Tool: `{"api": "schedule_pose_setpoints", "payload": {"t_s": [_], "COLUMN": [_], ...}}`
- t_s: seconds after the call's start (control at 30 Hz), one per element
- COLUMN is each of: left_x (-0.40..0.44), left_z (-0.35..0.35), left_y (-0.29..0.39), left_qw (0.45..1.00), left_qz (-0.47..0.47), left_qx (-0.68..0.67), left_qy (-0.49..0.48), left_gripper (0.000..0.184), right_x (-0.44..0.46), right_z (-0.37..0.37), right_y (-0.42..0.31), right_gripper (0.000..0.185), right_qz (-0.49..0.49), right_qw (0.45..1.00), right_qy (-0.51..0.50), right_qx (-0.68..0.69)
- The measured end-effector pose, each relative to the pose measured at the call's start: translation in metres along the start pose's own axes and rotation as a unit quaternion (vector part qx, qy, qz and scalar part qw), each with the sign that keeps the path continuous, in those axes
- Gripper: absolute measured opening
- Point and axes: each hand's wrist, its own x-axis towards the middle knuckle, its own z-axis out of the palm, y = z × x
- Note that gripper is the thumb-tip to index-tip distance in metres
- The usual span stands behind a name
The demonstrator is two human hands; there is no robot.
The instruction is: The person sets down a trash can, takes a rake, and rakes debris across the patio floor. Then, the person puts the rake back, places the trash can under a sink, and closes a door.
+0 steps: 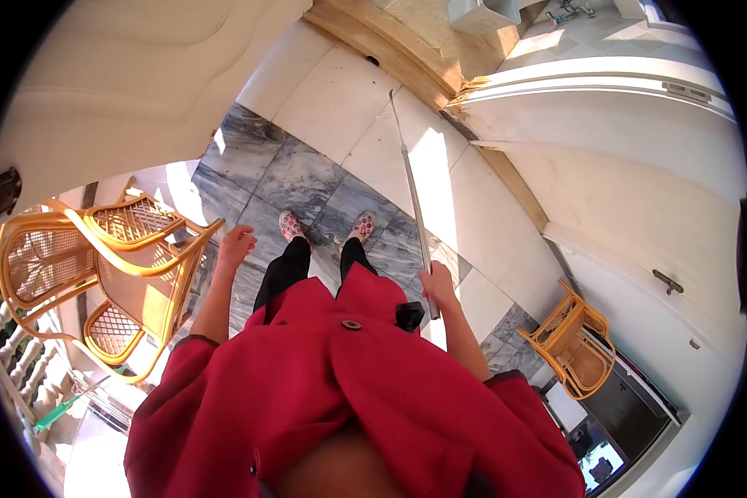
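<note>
My right hand (438, 284) is wrapped round a long grey metal pole (415, 195) near its lower end. The pole narrows to a thin, slightly bent tip that points away over the pale floor tiles. My left hand (237, 246) hangs at my left side with its fingers loosely bent and apart, and nothing shows in it. Nearest to that hand is a rattan armchair (141, 274). A small black object (408, 316) lies against my red top beside the pole; its kind is unclear.
I stand on grey marble tiles (299, 174) bordered by white ones. A wooden door frame (390, 46) and a white door (614, 149) are ahead and right. Another rattan chair (574, 344) stands at the right, by a dark-topped table (631, 415). White balusters (37, 373) line the left.
</note>
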Motion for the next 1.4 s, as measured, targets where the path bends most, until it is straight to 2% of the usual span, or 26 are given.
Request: {"api": "schedule_pose_setpoints", "payload": {"t_s": [0.03,0.07,0.13,0.17,0.3,0.33,0.37,0.43,0.5,0.6,0.73,0.8,0.87,0.93,0.97,1.0,1.1,1.23,1.33,1.4], "left_x": [0.0,-0.001,-0.01,-0.017,-0.052,-0.06,-0.064,-0.069,-0.07,-0.067,-0.069,-0.065,-0.062,-0.063,-0.063,-0.063,-0.056,-0.044,-0.036,-0.031], "left_z": [-0.01,-0.021,-0.04,-0.049,-0.074,-0.08,-0.085,-0.092,-0.096,-0.097,-0.087,-0.086,-0.089,-0.093,-0.096,-0.101,-0.113,-0.108,-0.098,-0.087], "left_y": [-0.009,-0.022,-0.053,-0.063,-0.09,-0.095,-0.096,-0.089,-0.08,-0.066,-0.053,-0.062,-0.073,-0.074,-0.072,-0.072,-0.07,-0.069,-0.055,-0.038], "left_qw": [1.0,1.0,0.998,0.997,0.986,0.985,0.985,0.985,0.989,0.993,0.995,0.994,0.993,0.992,0.991,0.991,0.992,0.992,0.991,0.993], "left_qz": [-0.002,-0.003,-0.05,-0.074,-0.15,-0.155,-0.156,-0.159,-0.129,-0.099,-0.084,-0.099,-0.107,-0.119,-0.122,-0.123,-0.117,-0.12,-0.123,-0.099], "left_qx": [-0.002,-0.007,0.013,0.025,0.055,0.06,0.066,0.043,0.022,-0.001,-0.02,-0.01,-0.004,0.006,0.012,0.009,0.008,0.013,0.034,0.051], "left_qy": [0.008,0.022,0.024,0.026,0.046,0.043,0.04,0.056,0.074,0.068,0.059,0.051,0.044,0.044,0.044,0.05,0.055,0.045,0.039,0.036], "left_gripper": [0.021,0.021,0.021,0.021,0.022,0.022,0.023,0.024,0.023,0.023,0.023,0.023,0.023,0.023,0.023,0.024,0.024,0.023,0.022,0.022], "right_x": [-0.01,-0.025,-0.018,-0.019,0.054,0.085,0.114,0.152,0.157,0.117,0.065,0.066,0.099,0.141,0.179,0.178,0.144,0.055,0.076,0.117], "right_z": [0.026,0.042,0.086,0.089,0.128,0.129,0.12,0.1,0.095,0.097,0.124,0.136,0.13,0.103,0.097,0.085,0.095,0.117,0.126,0.103], "right_y": [0.043,0.063,0.111,0.082,0.024,0.0,-0.031,-0.078,-0.096,-0.092,-0.039,-0.027,-0.045,-0.094,-0.095,-0.112,-0.079,-0.043,-0.031,-0.062], "right_gripper": [0.02,0.022,0.023,0.023,0.021,0.019,0.018,0.019,0.02,0.021,0.024,0.025,0.023,0.02,0.019,0.02,0.021,0.02,0.02,0.021], "right_qz": [-0.094,-0.103,-0.021,-0.024,-0.096,-0.107,-0.075,-0.082,-0.064,-0.045,-0.036,-0.052,-0.066,-0.029,-0.017,-0.013,-0.104,-0.061,-0.055,-0.052], "right_qw": [0.982,0.977,0.996,0.981,0.972,0.97,0.975,0.979,0.983,0.986,0.98,0.977,0.977,0.985,0.992,0.991,0.969,0.981,0.984,0.986], "right_qy": [0.071,0.057,0.004,-0.025,0.07,0.103,0.109,0.12,0.128,0.119,0.071,0.064,0.102,0.113,0.103,0.122,0.176,0.072,0.082,0.086], "right_qx": [-0.147,-0.178,-0.084,-0.191,-0.204,-0.192,-0.179,-0.14,-0.111,-0.11,-0.18,-0.199,-0.175,-0.128,-0.076,-0.046,-0.138,-0.17,-0.149,-0.132]}}
